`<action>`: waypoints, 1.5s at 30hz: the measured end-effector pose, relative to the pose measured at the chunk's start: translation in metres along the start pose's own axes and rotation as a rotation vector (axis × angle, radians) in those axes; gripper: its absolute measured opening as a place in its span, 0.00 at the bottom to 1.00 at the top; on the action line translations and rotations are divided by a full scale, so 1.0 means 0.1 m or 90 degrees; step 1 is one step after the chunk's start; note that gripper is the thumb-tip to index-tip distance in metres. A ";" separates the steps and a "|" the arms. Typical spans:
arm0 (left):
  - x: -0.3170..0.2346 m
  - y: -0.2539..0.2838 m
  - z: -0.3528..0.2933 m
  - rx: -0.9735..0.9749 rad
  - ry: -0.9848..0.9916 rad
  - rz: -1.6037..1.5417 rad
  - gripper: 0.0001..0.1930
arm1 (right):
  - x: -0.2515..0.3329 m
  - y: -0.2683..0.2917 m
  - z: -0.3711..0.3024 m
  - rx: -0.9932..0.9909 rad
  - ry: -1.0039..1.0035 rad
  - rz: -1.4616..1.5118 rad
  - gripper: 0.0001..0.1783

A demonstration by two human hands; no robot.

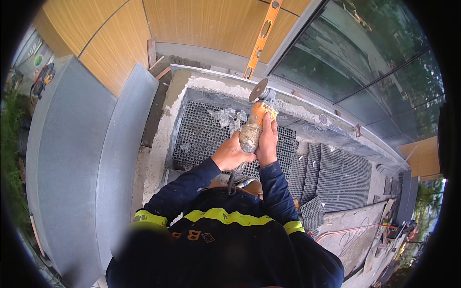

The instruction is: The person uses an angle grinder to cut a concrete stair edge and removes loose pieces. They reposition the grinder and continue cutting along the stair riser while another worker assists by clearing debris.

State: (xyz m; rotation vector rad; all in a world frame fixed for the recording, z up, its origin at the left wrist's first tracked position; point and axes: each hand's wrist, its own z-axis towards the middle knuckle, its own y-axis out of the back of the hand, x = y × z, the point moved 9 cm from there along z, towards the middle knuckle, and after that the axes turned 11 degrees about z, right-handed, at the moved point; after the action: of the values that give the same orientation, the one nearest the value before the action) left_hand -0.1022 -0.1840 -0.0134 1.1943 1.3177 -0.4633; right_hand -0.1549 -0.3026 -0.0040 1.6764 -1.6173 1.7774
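Note:
An angle grinder, orange at the head and crusted with pale dust along its body, is held in front of me in both hands. My left hand closes around its rear body, by the dark cord end. My right hand grips its right side, the fingers reaching up to the orange head. The thin cutting disc points away from me, close to the rough mortar ledge at the far side of the pit. I cannot tell whether the disc touches the ledge or is spinning.
Under the grinder lies black plastic grid matting with crumpled clear plastic on it. An orange spirit level leans on wood panelling. Glass panes rise at right, grey slabs at left. A red hose lies lower right.

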 end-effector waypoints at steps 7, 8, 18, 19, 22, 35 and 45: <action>0.27 0.02 0.01 0.100 0.047 0.020 0.41 | -0.40 0.16 0.05 -0.081 -0.016 0.001 0.28; 0.26 0.00 0.01 0.122 0.077 0.042 0.40 | -0.44 0.27 0.01 -0.101 -0.033 0.023 0.25; -0.01 -0.67 0.64 0.288 0.032 0.114 0.47 | -0.17 1.07 0.43 -0.148 0.013 0.160 0.29; -0.02 -0.76 0.71 0.312 0.026 0.130 0.48 | -0.08 1.08 0.47 -0.105 0.003 0.160 0.29; -0.10 -0.97 0.97 0.324 -0.072 0.071 0.50 | 0.12 1.51 0.67 -0.201 0.079 0.184 0.31; 1.85 -1.49 4.15 0.067 0.025 0.349 0.15 | 0.14 3.41 1.83 -0.366 0.114 0.364 0.32; 2.30 -2.28 5.44 0.059 -0.195 0.656 0.19 | -0.27 4.29 2.22 -0.468 0.084 0.429 0.29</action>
State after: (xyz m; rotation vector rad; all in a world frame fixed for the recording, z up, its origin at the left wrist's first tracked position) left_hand 0.0335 -0.6580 -0.4111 1.6175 0.3103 0.0573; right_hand -0.3426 -0.6236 -0.3137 0.7138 -2.5244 1.1755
